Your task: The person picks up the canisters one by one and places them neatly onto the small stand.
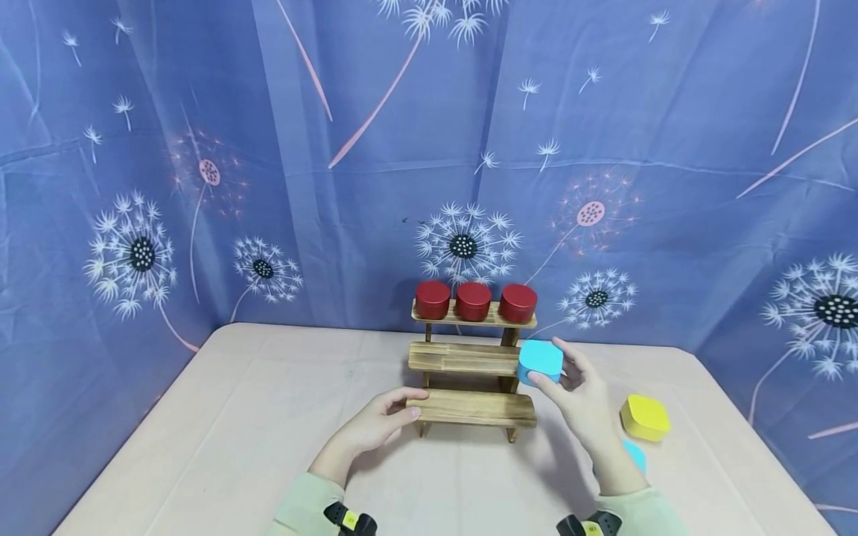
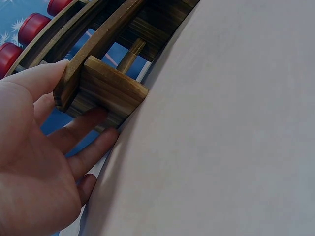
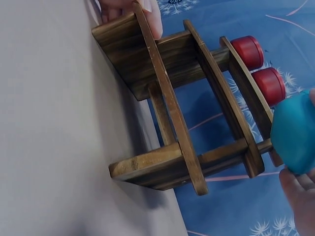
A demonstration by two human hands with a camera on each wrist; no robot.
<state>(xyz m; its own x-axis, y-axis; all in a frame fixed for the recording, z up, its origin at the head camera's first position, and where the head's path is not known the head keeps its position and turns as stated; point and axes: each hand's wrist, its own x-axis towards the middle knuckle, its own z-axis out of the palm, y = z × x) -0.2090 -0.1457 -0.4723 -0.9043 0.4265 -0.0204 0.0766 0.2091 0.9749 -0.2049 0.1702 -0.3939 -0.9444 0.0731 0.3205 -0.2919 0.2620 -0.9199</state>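
A three-tier wooden stand (image 1: 472, 407) is on the table, with three round red tins (image 1: 473, 301) in a row on its top shelf. My left hand (image 1: 372, 429) holds the left end of the lowest shelf; in the left wrist view its thumb lies at the board's edge and other fingers reach the side panel (image 2: 110, 88). Between thumb and fingers, my right hand (image 1: 590, 402) grips a light-blue rounded square tin (image 1: 540, 360). This tin overlaps the right end of the middle shelf (image 1: 462, 358) in the head view. The right wrist view shows only part of it (image 3: 293, 130).
Right of the stand lies a yellow rounded square tin (image 1: 645, 418). Another light-blue tin (image 1: 635, 453) is partly hidden behind my right wrist. A blue dandelion-patterned curtain (image 1: 362, 223) hangs behind the pale cloth-covered table (image 1: 268, 402).
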